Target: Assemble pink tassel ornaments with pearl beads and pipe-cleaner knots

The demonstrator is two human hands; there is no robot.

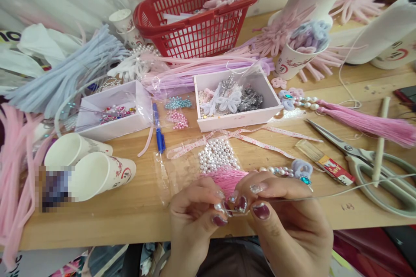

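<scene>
Above the table's front edge, my left hand [193, 214] is closed, pinching a white pearl bead [219, 207] between thumb and fingertips. My right hand [289, 225] meets it, fingers pressed together on a thin pale thread [339, 193]. One short length of thread shows at the bead, and the rest trails off to the right. Just behind my fingers lies a pink tassel [227, 178], partly covered by them. Beyond it is a bag of white pearl beads [218, 156]. A beaded strand [276, 170] with a teal gem emerges behind my right hand.
Large scissors [349, 149] and a small red-labelled box [336, 169] lie right. White boxes of beads [238, 114] [113, 125], a measuring tape [279, 148] and a blue pen [158, 132] sit behind. Paper cups [104, 175] lie left; a red basket [195, 37] stands at the back.
</scene>
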